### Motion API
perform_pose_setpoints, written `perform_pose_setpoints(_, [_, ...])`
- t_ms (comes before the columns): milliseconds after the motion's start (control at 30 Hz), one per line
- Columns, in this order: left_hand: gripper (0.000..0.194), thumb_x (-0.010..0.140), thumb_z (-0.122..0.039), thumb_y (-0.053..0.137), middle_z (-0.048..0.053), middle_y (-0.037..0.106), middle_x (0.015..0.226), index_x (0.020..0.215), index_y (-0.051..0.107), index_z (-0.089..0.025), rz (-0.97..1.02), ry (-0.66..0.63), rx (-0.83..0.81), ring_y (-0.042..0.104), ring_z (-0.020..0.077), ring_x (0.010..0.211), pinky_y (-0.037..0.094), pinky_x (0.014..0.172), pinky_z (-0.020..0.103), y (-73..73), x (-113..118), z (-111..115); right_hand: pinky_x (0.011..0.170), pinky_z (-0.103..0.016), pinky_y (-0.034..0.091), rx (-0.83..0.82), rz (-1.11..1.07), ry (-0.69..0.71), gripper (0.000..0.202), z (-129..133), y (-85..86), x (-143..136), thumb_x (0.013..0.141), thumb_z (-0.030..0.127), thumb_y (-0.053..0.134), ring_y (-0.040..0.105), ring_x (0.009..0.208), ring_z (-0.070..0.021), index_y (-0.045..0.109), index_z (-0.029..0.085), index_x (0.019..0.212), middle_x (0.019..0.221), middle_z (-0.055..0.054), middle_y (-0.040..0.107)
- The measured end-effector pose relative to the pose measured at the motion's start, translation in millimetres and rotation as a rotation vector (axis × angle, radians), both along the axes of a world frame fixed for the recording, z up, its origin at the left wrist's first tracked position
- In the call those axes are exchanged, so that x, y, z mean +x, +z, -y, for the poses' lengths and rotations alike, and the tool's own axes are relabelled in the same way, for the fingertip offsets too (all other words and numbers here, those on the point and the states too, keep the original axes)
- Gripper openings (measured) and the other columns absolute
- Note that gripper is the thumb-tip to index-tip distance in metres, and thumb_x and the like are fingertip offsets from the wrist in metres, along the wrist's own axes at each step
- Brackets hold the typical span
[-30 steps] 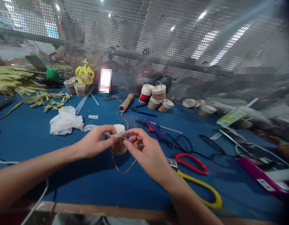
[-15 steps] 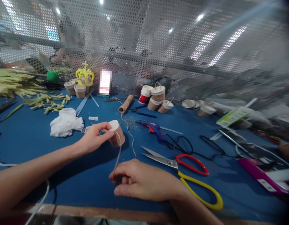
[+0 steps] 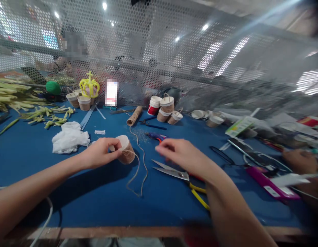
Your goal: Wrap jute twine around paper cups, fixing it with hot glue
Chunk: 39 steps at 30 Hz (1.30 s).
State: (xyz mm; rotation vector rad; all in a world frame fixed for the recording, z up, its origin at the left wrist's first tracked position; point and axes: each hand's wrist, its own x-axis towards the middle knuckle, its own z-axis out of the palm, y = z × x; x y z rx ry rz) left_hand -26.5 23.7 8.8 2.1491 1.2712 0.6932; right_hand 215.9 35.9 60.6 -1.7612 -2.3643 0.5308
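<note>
My left hand grips the rim of a small twine-wrapped cup, tilted above the blue table. Loose twine runs from the cup in a loop on the table and back to a brown twine roll. My right hand is over the blue glue gun, covering its handle; its fingers are curled and blurred, and whether they touch the gun cannot be made out. Below that hand lie large scissors with red and yellow handles, partly covered by my forearm.
White crumpled tissue lies left. Finished cups and pliers stand or lie behind. A purple power strip and another person's hand are at right. Perforated metal mesh closes the back.
My right hand has let go of the twine and moved up and right to the glue gun. The twine now lies slack on the table. My left hand still grips the cup.
</note>
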Motion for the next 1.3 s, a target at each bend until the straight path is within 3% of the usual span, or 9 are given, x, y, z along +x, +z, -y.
perform_pose_setpoints(67, [0.017, 0.078, -0.027, 0.045, 0.0, 0.056, 0.068, 0.071, 0.054, -0.015, 0.017, 0.005, 0.058, 0.05, 0.0135, 0.065, 0.037, 0.063, 0.024, -0.7, 1, 1, 0.062, -0.03, 0.041, 0.123, 0.112, -0.186, 0.023, -21, -8.1, 9, 0.083, 0.036, 0.046, 0.058, 0.071, -0.02, 0.06, 0.017, 0.082, 0.076, -0.008, 0.063])
perform_pose_setpoints(167, [0.014, 0.078, -0.025, 0.045, 0.002, 0.056, 0.071, 0.072, 0.053, -0.015, 0.082, 0.029, 0.144, 0.05, 0.0141, 0.068, 0.038, 0.066, 0.025, -3.2, 4, 3, 0.071, -0.038, 0.042, 0.075, 0.161, -0.267, 0.015, -51, -28.7, 21, 0.077, 0.024, 0.056, 0.057, 0.082, -0.026, 0.06, 0.01, 0.076, 0.081, -0.015, 0.062])
perform_pose_setpoints(333, [0.012, 0.079, -0.023, 0.045, 0.004, 0.058, 0.078, 0.072, 0.052, -0.015, 0.162, -0.038, 0.153, 0.051, 0.014, 0.073, 0.04, 0.07, 0.026, -14.7, 10, 5, 0.073, -0.034, 0.047, -0.028, 0.059, -0.339, 0.021, -69, -56.1, 27, 0.085, 0.029, 0.049, 0.056, 0.087, -0.0155, 0.055, 0.018, 0.102, 0.105, -0.005, 0.056])
perform_pose_setpoints(533, [0.012, 0.078, -0.023, 0.047, 0.002, 0.058, 0.075, 0.072, 0.054, -0.016, 0.15, -0.009, 0.096, 0.051, 0.0137, 0.071, 0.04, 0.068, 0.026, -23.2, 9, 1, 0.059, -0.028, 0.048, 0.05, -0.324, -0.372, 0.019, -58, -42.5, 24, 0.075, 0.016, 0.056, 0.059, 0.058, -0.014, 0.052, 0.011, 0.094, 0.068, -0.004, 0.062])
perform_pose_setpoints(633, [0.012, 0.078, -0.024, 0.047, 0.001, 0.058, 0.073, 0.072, 0.054, -0.016, 0.168, 0.009, 0.068, 0.051, 0.0136, 0.069, 0.04, 0.066, 0.025, -21.8, 8, 0, 0.062, -0.026, 0.049, 0.063, -0.553, -0.302, 0.022, -44, -27.3, 15, 0.077, 0.025, 0.052, 0.061, 0.066, -0.0136, 0.05, 0.014, 0.096, 0.08, -0.006, 0.064])
perform_pose_setpoints(767, [0.016, 0.079, -0.027, 0.045, 0.002, 0.058, 0.072, 0.071, 0.053, -0.015, 0.179, 0.057, 0.029, 0.051, 0.0139, 0.069, 0.04, 0.066, 0.025, -18.0, 8, -1, 0.048, -0.023, 0.045, -0.078, -0.726, -0.149, 0.024, -20, -21.4, 0, 0.072, 0.038, 0.057, 0.056, 0.049, -0.0116, 0.056, 0.014, 0.074, 0.061, -0.004, 0.062])
perform_pose_setpoints(833, [0.018, 0.079, -0.03, 0.045, 0.002, 0.058, 0.071, 0.072, 0.053, -0.015, 0.17, 0.084, 0.003, 0.051, 0.0139, 0.068, 0.04, 0.065, 0.025, -16.3, 7, -2, 0.043, -0.022, 0.042, -0.11, -0.751, -0.074, 0.026, -8, -25.2, -7, 0.074, 0.039, 0.056, 0.052, 0.043, -0.0099, 0.058, 0.014, 0.077, 0.054, 0.0, 0.058])
perform_pose_setpoints(1033, [0.022, 0.079, -0.034, 0.045, 0.001, 0.059, 0.068, 0.072, 0.052, -0.014, 0.185, 0.129, -0.057, 0.05, 0.0126, 0.06, 0.04, 0.058, 0.023, -16.5, 7, -4, 0.043, -0.026, 0.045, 0.055, -0.482, 0.016, 0.026, 10, -36.7, -14, 0.077, 0.035, 0.051, 0.05, 0.038, -0.0118, 0.058, 0.017, 0.06, 0.044, 0.001, 0.053])
perform_pose_setpoints(1300, [0.021, 0.078, -0.032, 0.047, 0.003, 0.061, 0.07, 0.073, 0.054, -0.014, 0.234, 0.138, -0.077, 0.052, 0.0139, 0.064, 0.041, 0.061, 0.025, -19.3, 8, -5, 0.078, -0.046, 0.044, 0.405, -0.066, 0.414, 0.029, 8, -42.8, -4, 0.078, 0.018, 0.042, 0.061, 0.078, -0.0265, 0.069, 0.023, 0.088, 0.049, -0.004, 0.057])
